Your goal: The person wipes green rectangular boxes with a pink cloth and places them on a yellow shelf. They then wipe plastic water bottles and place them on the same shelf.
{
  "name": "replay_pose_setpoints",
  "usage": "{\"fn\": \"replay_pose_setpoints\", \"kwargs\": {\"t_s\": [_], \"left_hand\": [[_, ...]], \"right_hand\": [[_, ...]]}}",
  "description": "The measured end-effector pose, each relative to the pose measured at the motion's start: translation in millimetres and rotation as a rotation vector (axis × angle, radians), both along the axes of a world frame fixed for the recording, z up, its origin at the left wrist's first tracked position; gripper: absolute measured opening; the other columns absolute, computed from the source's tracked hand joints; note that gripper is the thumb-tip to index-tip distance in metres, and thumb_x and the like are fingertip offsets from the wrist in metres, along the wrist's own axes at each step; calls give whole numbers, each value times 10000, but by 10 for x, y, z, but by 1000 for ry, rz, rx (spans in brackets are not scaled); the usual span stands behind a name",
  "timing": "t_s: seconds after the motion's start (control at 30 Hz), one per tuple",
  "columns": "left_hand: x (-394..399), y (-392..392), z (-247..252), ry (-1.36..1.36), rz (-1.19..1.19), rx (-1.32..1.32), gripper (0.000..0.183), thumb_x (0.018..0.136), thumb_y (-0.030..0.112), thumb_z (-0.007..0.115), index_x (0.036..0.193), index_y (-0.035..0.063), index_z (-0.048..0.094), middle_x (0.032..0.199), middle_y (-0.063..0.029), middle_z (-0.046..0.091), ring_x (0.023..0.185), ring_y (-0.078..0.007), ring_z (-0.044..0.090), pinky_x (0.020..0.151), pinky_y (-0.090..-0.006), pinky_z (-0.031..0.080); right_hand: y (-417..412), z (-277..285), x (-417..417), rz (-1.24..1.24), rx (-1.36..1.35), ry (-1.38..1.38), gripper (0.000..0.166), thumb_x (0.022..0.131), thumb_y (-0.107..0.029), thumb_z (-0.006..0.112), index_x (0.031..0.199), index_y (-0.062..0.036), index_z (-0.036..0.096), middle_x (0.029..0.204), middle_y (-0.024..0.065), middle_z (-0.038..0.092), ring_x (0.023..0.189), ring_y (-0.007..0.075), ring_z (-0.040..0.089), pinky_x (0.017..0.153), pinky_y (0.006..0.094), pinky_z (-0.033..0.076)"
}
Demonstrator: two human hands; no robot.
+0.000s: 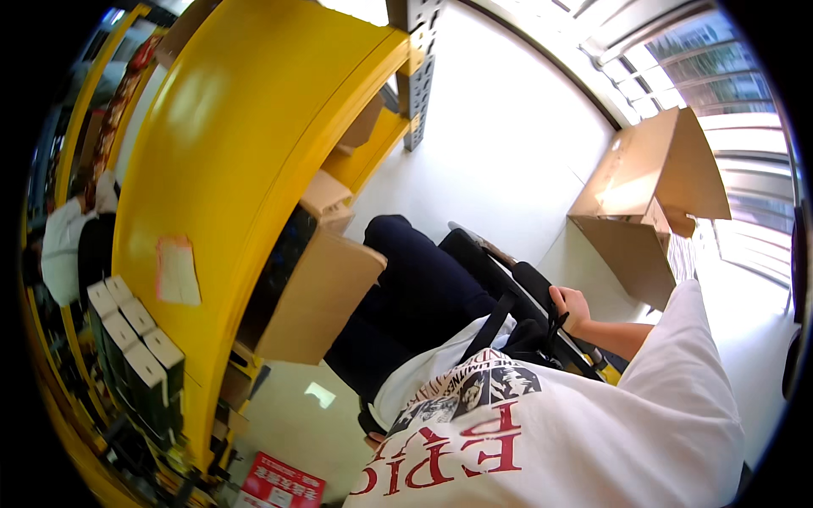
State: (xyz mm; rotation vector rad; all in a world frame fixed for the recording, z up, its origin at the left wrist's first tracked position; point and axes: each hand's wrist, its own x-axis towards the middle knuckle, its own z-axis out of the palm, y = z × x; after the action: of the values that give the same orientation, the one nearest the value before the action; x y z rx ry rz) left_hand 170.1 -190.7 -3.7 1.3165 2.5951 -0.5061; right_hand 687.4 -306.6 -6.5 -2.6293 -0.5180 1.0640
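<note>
My right hand [571, 309] rests at a black padded armrest [533, 283] of a chair, fingers curled against its edge. Black straps [492, 327] cross near that wrist and my waist. Of my left hand [375, 439], only some fingers show beside a dark chair part [368, 421]; my printed white shirt [571, 432] hides the rest. My legs in dark trousers [419, 286] are bent in front of me. Close to my knees, an open cardboard box [324, 298] sticks out from under a yellow shelf top [254, 95].
Several dark green boxes with white tops [136, 317] stand on the left, near a paper sheet [179, 272] on the yellow surface. A large open cardboard box [625, 171] stands by the barred window [718, 63]. A person in white [63, 247] is at far left. A red printed sign [282, 481] lies low.
</note>
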Motion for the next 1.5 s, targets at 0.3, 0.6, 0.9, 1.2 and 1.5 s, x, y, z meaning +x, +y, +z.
{"fn": "replay_pose_setpoints", "kwargs": {"t_s": [0.3, 0.6, 0.9, 1.2, 1.5], "left_hand": [[229, -252, -9, -313, -26, 391, 393, 954, 385, 418, 922, 7, 521, 776, -226, 591, 692, -435, 559, 603, -486, 405], [-94, -37, -143, -763, -9, 398, 376, 896, 290, 523, 1081, -37, 525, 905, -214, 623, 843, -345, 611, 763, -412, 465], [423, 2833, 438, -1974, 304, 830, 581, 968, 484, 400, 1288, 2, 456, 1306, -131, 505, 1173, -267, 506, 991, -387, 401], [319, 3822, 115, -2644, 879, 1156, 563, 994, 469, 248, 1392, 100, 398, 1398, -121, 438, 1272, -321, 428, 1049, -475, 356], [354, 3874, 82, -2655, 734, 1139, 564, 1002, 456, 253, 1400, 75, 375, 1414, -122, 419, 1275, -311, 421, 1071, -458, 327]], "right_hand": [[-108, 8, -101, -29, 118, 38, 658, 962, -522, 347, 716, 48, 565, 560, 152, 524, 563, 282, 552, 580, 416, 400], [-123, -181, 45, 98, 245, -86, 456, 971, -389, 396, 1154, 6, 531, 1079, 216, 586, 1011, 246, 571, 845, 344, 434], [2787, 455, 301, 27, 895, 693, 563, 988, -480, 302, 1288, -22, 433, 1159, 132, 606, 1055, 232, 586, 939, 357, 442], [4587, 330, 253, -757, 1449, 1438, 666, 917, -515, 236, 1420, -90, 336, 1471, 107, 347, 1354, 288, 317, 1113, 446, 235], [4626, 108, 371, -588, 1515, 1363, 719, 926, -581, 221, 1425, -76, 334, 1468, 104, 349, 1336, 284, 326, 1111, 432, 233]]}}
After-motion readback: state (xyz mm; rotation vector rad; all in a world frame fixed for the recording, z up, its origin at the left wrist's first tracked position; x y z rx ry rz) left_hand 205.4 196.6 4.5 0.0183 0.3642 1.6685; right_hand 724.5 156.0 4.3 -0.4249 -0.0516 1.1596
